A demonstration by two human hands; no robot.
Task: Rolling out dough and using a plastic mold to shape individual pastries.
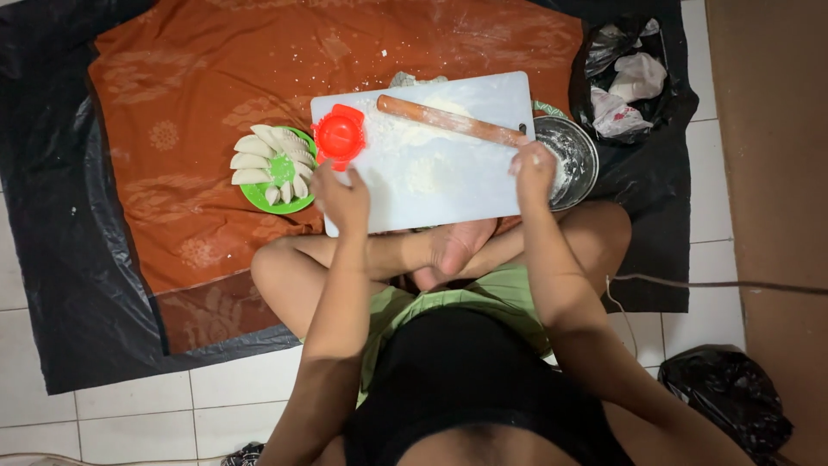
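Observation:
A white cutting board (448, 185) dusted with flour lies in front of my crossed legs. On its left corner sits a red round dumpling press (340, 135). A wooden rolling pin (448, 120) lies slanted across the board's top right. My left hand (342, 197) hovers at the board's left edge just below the press, fingers loosely curled, holding nothing I can make out. My right hand (533, 169) rests at the board's right edge by the rim of a metal bowl (576, 155), fingers bunched as if pinching flour.
A green plate (278, 173) with several folded white dumplings stands left of the board. An orange patterned cloth (190, 103) over black plastic sheeting (52, 259) covers the tiled floor. A black bag (634, 78) with white packets lies top right, another black bag (724, 393) bottom right.

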